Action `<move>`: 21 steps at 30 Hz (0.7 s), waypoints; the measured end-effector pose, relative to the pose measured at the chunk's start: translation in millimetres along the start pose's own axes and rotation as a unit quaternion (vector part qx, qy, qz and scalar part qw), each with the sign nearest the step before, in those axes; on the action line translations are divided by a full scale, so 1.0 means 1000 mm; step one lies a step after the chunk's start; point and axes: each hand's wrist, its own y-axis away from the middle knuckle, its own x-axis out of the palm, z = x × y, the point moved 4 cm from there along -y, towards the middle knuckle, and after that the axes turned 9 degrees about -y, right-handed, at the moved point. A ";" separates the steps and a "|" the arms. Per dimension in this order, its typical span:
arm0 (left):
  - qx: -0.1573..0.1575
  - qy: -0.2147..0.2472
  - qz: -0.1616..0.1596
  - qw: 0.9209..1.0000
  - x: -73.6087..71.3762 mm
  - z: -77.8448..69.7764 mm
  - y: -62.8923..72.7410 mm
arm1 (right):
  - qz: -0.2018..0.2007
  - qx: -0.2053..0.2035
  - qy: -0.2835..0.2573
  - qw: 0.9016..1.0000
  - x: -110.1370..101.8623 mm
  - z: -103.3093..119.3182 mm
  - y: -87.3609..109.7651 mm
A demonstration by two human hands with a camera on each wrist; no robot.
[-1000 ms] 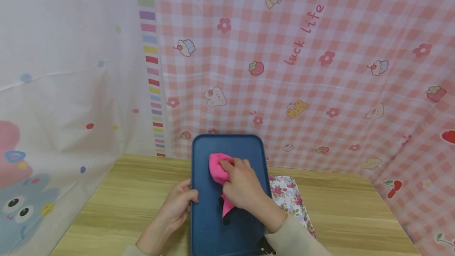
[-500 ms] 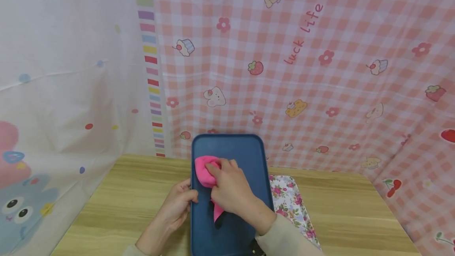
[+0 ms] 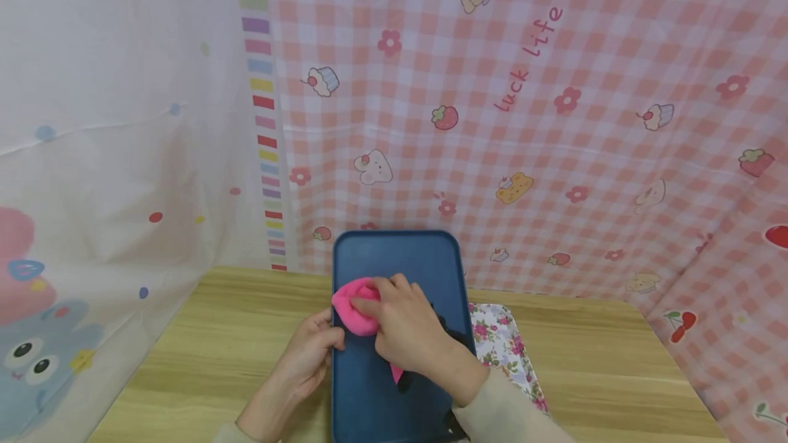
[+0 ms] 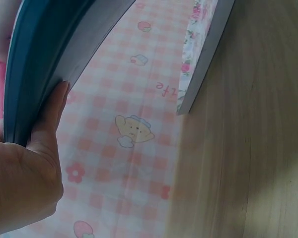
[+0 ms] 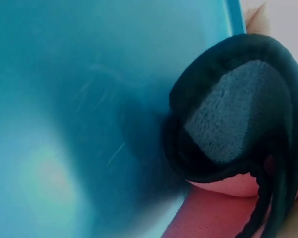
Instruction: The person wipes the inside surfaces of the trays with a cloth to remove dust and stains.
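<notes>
Left hand [image 3: 308, 355] gripping blue tray [image 3: 397, 255], right hand [image 3: 411, 328] holding pink cloth [image 3: 356, 323]

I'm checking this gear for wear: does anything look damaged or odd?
Yes: thin pale lines on the blue tray, seen in the right wrist view. They look like scratches, though possibly smears. Nothing looks spilled.

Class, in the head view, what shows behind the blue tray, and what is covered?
Beyond the blue tray, a floral-patterned item shows at right and the checked curtain above. The rest of that item is covered.
</notes>
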 end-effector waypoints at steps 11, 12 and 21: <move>-0.004 0.009 0.017 1.000 0.001 0.000 -0.001 | -0.011 -0.068 0.062 0.996 -0.009 -0.013 0.015; -0.001 0.009 0.017 1.000 0.001 0.001 -0.001 | -0.015 -0.065 0.066 0.996 -0.010 -0.016 0.016; 0.001 0.007 0.009 1.000 -0.001 0.003 -0.002 | -0.047 -0.034 0.103 0.993 -0.019 -0.040 0.031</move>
